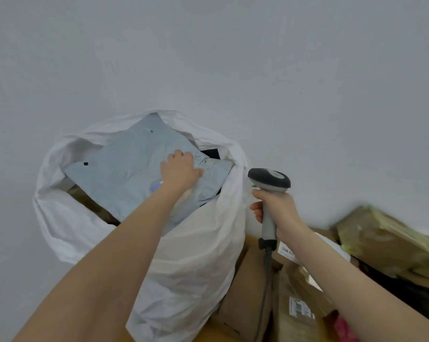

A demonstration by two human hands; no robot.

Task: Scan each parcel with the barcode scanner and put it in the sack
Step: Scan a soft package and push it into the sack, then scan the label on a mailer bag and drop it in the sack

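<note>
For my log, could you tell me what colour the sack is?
The sack is white; head view.

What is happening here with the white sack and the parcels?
A person is filling a white sack. The left hand lies on a grey parcel at the sack's mouth; whether it grips or only presses is unclear. The right hand holds the barcode scanner beside the sack. More parcels wait in a pile at the right.

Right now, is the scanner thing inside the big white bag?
No, the right hand holds the barcode scanner up in the air beside the sack, outside it.
</note>
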